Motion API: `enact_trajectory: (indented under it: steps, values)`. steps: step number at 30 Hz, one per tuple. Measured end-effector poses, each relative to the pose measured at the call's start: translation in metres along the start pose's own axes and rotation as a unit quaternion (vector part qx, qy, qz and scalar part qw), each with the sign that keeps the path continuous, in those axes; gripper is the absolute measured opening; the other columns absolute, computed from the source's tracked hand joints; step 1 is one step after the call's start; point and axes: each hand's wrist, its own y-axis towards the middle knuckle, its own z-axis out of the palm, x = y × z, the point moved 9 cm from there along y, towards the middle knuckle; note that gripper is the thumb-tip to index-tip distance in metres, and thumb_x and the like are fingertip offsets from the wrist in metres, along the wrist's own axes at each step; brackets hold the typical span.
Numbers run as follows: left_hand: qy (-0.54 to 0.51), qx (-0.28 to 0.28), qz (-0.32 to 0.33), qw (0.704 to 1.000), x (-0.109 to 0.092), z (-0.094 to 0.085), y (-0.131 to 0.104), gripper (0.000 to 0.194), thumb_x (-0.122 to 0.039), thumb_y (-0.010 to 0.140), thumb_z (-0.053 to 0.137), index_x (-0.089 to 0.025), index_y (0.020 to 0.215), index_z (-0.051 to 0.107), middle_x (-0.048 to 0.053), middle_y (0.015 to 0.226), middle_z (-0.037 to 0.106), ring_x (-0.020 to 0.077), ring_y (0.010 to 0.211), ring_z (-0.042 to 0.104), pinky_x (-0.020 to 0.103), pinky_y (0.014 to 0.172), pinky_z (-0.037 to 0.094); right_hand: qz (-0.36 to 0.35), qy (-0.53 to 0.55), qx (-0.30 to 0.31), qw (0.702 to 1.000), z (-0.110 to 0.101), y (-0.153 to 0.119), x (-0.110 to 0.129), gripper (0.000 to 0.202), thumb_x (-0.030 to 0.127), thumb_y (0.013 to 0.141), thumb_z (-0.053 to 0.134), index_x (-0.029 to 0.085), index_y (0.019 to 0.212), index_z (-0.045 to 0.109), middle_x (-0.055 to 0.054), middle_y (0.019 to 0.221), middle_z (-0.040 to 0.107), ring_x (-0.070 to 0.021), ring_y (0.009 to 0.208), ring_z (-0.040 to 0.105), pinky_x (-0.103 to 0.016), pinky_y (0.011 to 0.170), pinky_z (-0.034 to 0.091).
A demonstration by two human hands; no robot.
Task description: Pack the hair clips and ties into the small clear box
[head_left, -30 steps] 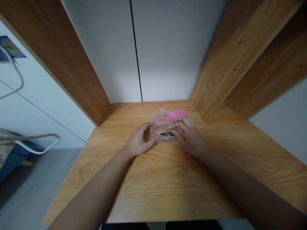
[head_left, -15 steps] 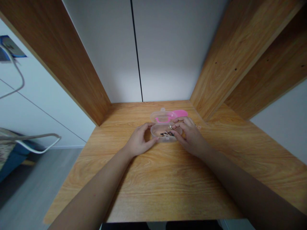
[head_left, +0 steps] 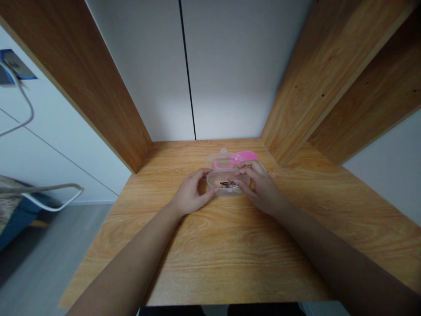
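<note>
A clear plastic case (head_left: 213,179) stands on the wooden desk with its lid (head_left: 214,159) folded back. Inside the case lie a few small dark and shiny pieces (head_left: 226,183) that look like hair clips. My left hand (head_left: 192,193) pinches the left end of the case, its fingers at the back wall and its thumb at the front. Over the right end of the case is my right hand (head_left: 258,184), thumb and fingertips apart with nothing seen between them. It hides the right end of the case.
A pink plastic object (head_left: 248,155) lies behind the lid. Small bits, too small to name, are on the desktop (head_left: 210,245) beside my right hand. Wooden panels (head_left: 292,87) rise at both sides, a pale wall behind. White cables (head_left: 62,204) hang at left.
A small shiny piece that was between my right thumb and fingertips has been let go over the case; those fingers now stand apart. My left hand and the case have stayed put.
</note>
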Motion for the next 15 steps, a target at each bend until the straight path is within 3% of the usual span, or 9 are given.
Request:
enact_trajectory:
  steps: [4,8,11,13,15]
  values:
    - [0.004,0.001,0.002,1.000,0.000,0.000,-0.001,0.049,-0.034,0.085,0.071,-0.020,0.129,0.055,0.012,0.129,0.067,0.0274,0.117,0.065,0.045,0.103,0.051,-0.024,-0.001,-0.014,1.000,-0.005,0.001,0.007,0.012,0.027,0.093,0.062,0.024,0.105,0.063,-0.010,0.116,0.062,-0.0288,0.114,0.057,-0.051,0.095,0.049]
    - [0.009,0.001,-0.010,1.000,0.001,0.000,-0.001,0.048,-0.035,0.085,0.072,-0.021,0.128,0.055,0.013,0.126,0.067,0.0284,0.115,0.066,0.047,0.103,0.051,-0.078,-0.003,-0.049,0.996,-0.023,0.001,0.032,0.015,0.023,0.093,0.058,0.027,0.107,0.062,-0.008,0.113,0.065,-0.0279,0.110,0.061,-0.050,0.093,0.051]
    - [0.006,-0.001,-0.009,1.000,0.001,-0.001,0.000,0.048,-0.035,0.084,0.072,-0.020,0.126,0.056,0.013,0.125,0.068,0.0291,0.114,0.066,0.048,0.103,0.051,-0.135,0.014,-0.068,0.988,-0.041,-0.002,0.072,0.027,0.018,0.089,0.058,0.032,0.112,0.060,-0.005,0.108,0.069,-0.0270,0.104,0.065,-0.049,0.091,0.053]
    - [-0.005,0.003,-0.004,1.000,0.000,0.000,0.000,0.047,-0.035,0.084,0.072,-0.020,0.126,0.057,0.013,0.125,0.068,0.0288,0.114,0.066,0.048,0.103,0.051,-0.191,0.046,-0.038,0.980,-0.050,-0.005,0.110,0.036,0.012,0.087,0.057,0.035,0.114,0.058,-0.001,0.110,0.070,-0.0248,0.106,0.066,-0.047,0.094,0.054]
    - [-0.009,0.004,-0.006,1.000,0.000,0.000,0.000,0.046,-0.035,0.085,0.071,-0.021,0.126,0.057,0.012,0.125,0.068,0.0279,0.113,0.066,0.047,0.103,0.051,-0.253,0.109,-0.001,0.961,-0.061,-0.007,0.151,0.033,0.012,0.086,0.057,0.033,0.111,0.061,0.000,0.100,0.073,-0.0215,0.099,0.069,-0.041,0.095,0.057]
